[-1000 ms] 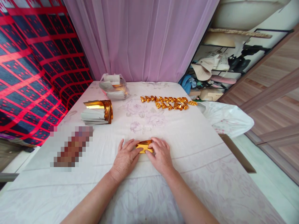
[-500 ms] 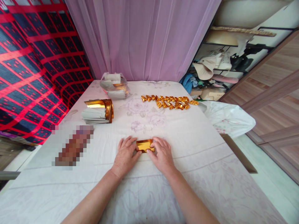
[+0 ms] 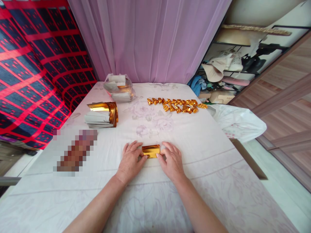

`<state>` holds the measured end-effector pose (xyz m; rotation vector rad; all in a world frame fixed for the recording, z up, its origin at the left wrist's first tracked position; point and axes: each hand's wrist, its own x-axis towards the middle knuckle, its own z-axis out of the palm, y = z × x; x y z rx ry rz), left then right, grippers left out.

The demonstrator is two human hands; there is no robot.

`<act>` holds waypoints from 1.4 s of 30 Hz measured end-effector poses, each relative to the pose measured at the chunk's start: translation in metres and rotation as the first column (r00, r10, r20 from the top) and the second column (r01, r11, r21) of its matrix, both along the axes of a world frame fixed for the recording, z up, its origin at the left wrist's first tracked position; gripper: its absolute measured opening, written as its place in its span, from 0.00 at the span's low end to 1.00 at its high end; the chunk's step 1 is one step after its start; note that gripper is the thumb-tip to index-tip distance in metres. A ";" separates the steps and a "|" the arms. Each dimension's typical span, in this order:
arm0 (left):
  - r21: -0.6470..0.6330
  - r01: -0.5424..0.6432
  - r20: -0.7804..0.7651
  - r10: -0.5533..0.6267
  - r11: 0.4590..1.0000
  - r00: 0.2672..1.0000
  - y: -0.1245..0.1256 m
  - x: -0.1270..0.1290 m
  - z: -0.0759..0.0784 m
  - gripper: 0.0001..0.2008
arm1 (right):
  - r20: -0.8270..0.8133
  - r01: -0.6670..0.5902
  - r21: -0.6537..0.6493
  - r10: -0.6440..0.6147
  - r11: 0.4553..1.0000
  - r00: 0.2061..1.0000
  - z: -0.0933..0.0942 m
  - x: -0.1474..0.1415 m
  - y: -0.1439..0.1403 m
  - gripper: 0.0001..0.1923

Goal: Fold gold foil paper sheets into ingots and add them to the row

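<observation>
Flat on the table lies a small rectangle of shiny gold foil paper (image 3: pixel 151 150), held between my two hands. My left hand (image 3: pixel 131 159) has its thumb and index finger closed on the left end of the foil paper. At the right end, my right hand (image 3: pixel 173 161) pinches the near corner with thumb and index finger. The other fingers of both hands rest curved on the cloth. Farther off, folded gold foil pieces (image 3: pixel 178 103) stand in two rows. To the left is a stack of gold and grey foil sheets (image 3: pixel 98 118).
The table carries a white flowered cloth (image 3: pixel 109 194). A clear plastic bag (image 3: pixel 119 89) with more sheets stands at its far left. A blurred-out patch (image 3: pixel 77 152) covers something on the left. Beyond the right edge are a white bag (image 3: pixel 243 123) and shelves (image 3: pixel 233 72).
My right hand has shifted slightly right, its fingers drawing back from over the foil paper to its edge, so more of the gold surface shows. My left hand stays nearly still.
</observation>
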<state>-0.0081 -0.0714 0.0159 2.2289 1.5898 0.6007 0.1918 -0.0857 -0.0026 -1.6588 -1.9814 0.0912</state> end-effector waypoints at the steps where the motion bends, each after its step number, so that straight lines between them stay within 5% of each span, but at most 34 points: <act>1: 0.001 -0.002 -0.001 0.002 1.000 1.000 0.000 0.000 0.000 0.06 | 0.002 0.003 -0.001 -0.003 1.000 1.000 0.001 -0.001 0.000 0.08; 42: 0.024 -0.001 -0.054 0.002 1.000 0.999 -0.002 0.003 0.002 0.04 | -0.008 0.000 -0.034 0.000 0.999 1.000 -0.002 -0.006 0.003 0.04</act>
